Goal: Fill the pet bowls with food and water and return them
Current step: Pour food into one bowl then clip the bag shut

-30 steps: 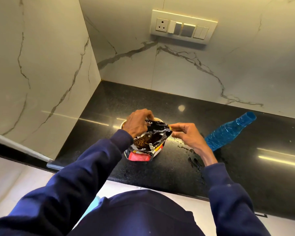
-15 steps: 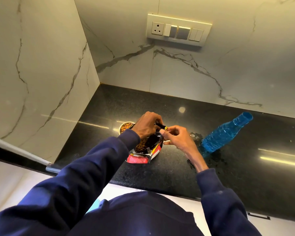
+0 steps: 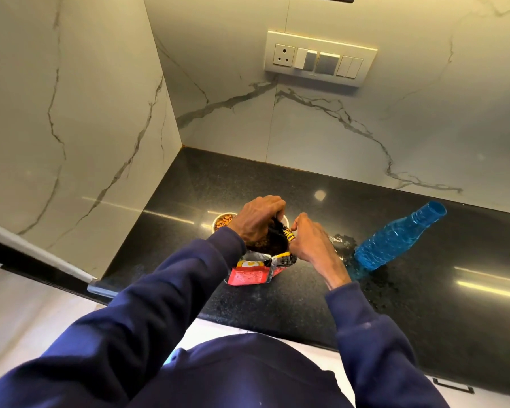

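Observation:
A red, black and silver pet food bag (image 3: 258, 270) stands on the black countertop (image 3: 277, 307), its mouth pinched together. My left hand (image 3: 256, 220) grips the top of the bag from the left, and my right hand (image 3: 309, 241) holds the top edge from the right. Behind my left hand a white bowl (image 3: 222, 220) holds brown kibble; most of it is hidden by the hand and bag. A blue plastic water bottle (image 3: 395, 237) without a cap stands to the right, apart from both hands.
Spilled water (image 3: 343, 241) lies on the counter between my right hand and the bottle. Marble walls close the counter at the left and back, with a switch panel (image 3: 320, 58) on the back wall. The counter's front edge runs close to my body.
Both hands have come together at the top of the bag, closing its mouth. The kibble bowl behind my left hand has come into view as the camera moved.

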